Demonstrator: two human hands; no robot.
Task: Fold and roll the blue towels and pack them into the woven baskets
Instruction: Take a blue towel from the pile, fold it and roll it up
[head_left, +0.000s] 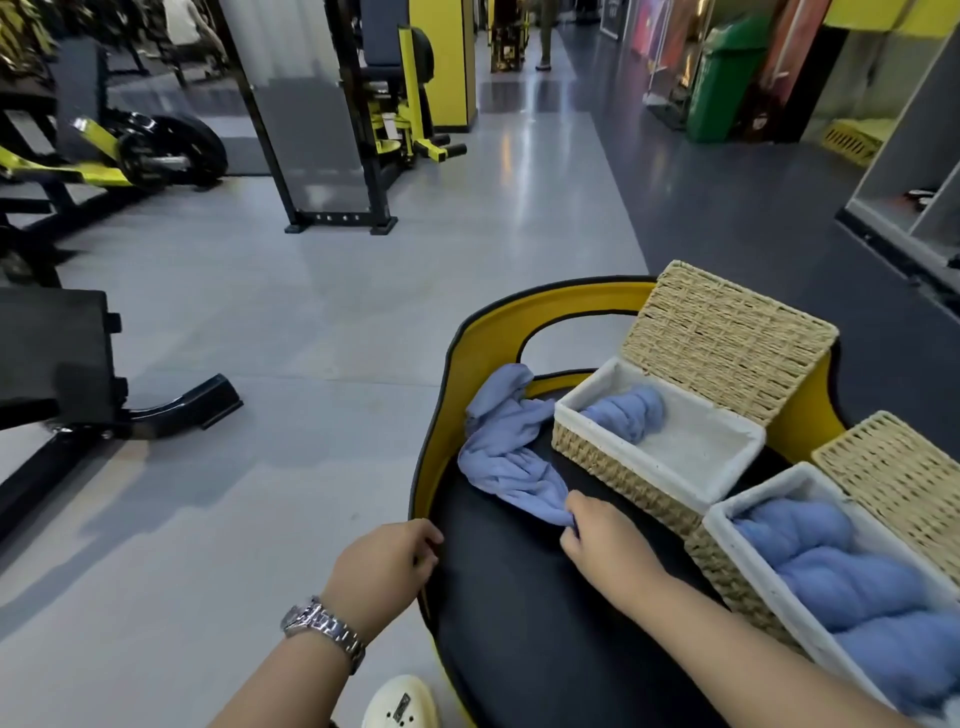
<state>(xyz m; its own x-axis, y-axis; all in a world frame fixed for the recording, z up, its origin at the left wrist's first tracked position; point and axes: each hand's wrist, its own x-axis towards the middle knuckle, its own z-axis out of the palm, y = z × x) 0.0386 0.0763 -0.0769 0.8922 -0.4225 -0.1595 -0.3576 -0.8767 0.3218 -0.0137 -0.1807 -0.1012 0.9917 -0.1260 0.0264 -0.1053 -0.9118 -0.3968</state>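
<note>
Trouble could start at the edge of the black pad (519, 597); your right hand (605, 535) pinches one corner of the crumpled blue towel (506, 447), which lies on the pad beside the far basket (631, 480), and a quick pull could drag it off onto the floor or bump that basket. Your left hand (387, 564) is curled over the pad's rim; I cannot tell if it grips. The near basket (737, 577) looks quite full of rolled towels (852, 577), so one more may pop out; the far one holds just one roll (631, 413).
</note>
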